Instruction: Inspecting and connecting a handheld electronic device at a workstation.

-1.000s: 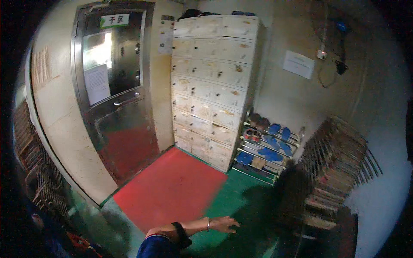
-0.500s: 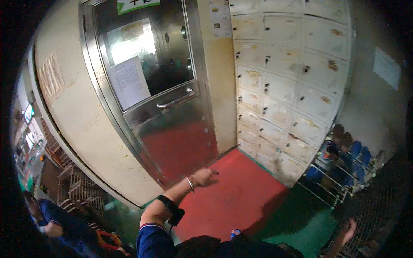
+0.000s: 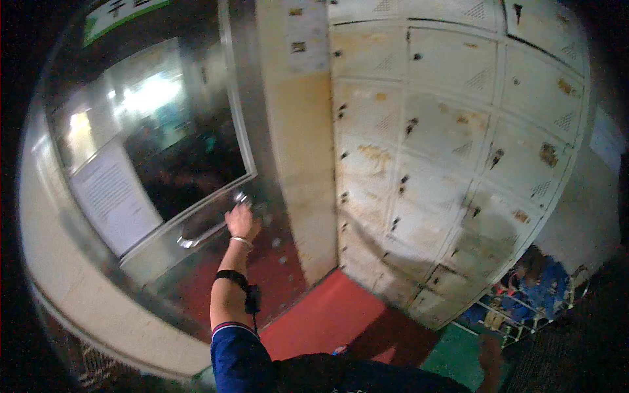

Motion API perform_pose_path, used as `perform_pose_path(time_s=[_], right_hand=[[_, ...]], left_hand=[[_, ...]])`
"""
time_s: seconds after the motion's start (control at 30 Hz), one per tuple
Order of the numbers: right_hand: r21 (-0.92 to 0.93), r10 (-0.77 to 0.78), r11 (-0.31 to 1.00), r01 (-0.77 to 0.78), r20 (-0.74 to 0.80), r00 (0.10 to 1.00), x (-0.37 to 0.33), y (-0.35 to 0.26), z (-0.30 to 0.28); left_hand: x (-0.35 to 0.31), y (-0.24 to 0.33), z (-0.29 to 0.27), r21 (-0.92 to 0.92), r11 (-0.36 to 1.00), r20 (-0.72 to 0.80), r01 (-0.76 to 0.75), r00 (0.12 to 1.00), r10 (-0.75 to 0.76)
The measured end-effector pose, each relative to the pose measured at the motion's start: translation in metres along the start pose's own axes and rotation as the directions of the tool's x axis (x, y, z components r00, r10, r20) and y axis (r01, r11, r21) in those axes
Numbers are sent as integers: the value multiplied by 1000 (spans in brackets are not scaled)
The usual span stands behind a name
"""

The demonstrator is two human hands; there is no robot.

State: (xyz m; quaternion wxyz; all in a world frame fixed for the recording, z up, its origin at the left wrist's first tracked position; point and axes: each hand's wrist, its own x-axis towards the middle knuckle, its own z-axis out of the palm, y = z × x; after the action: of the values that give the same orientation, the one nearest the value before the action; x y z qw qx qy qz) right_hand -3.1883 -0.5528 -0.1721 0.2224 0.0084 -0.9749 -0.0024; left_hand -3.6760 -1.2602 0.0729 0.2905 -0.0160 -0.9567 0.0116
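My left hand (image 3: 242, 224) reaches forward to a metal door. Its fingers close round the right part of the door's silver bar handle (image 3: 190, 242). A light bracelet (image 3: 241, 242) is on that wrist, and a black strap with a small black device (image 3: 251, 299) sits on the forearm. The steel door (image 3: 187, 291) has a dark glass pane in its upper part, with a white printed sheet (image 3: 116, 200) stuck on the glass. My right hand (image 3: 489, 359) hangs low on the right, dim and blurred; its fingers cannot be made out.
Right of the door stands a bank of worn white metal lockers (image 3: 439, 124) with small locks. A wire rack (image 3: 524, 321) with blue items is beyond them. The floor is red (image 3: 314, 321) by the door and green (image 3: 452, 354) farther right.
My left hand has moved forward from above the red floor onto the door handle. The view has come closer to the door and lockers. The person at lower left is out of view.
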Motion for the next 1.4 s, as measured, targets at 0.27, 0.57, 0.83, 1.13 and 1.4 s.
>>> perform_pose_path(time_s=[0.27,0.57,0.83,1.13,1.4], right_hand=[[310,853,425,-851,179,491,15,-28,-115],[472,506,703,-533,196,840,152,64,-54],[836,-598,523,164,223,770,370,-17,51],[964,-956,72,254,-6,292,458,-266,107],[920,-979,-108,376,-33,-202,527,-479,144]], left_hand=[[102,61,53,255,782,318,568,715,-623],[17,-39,90,136,905,96,402,904,-416],[-154,132,-106,38,964,198,261,944,-264],[-550,166,-326,-181,269,-164,946,241,-957],[-422,169,-332,290,46,-827,956,274,-491]])
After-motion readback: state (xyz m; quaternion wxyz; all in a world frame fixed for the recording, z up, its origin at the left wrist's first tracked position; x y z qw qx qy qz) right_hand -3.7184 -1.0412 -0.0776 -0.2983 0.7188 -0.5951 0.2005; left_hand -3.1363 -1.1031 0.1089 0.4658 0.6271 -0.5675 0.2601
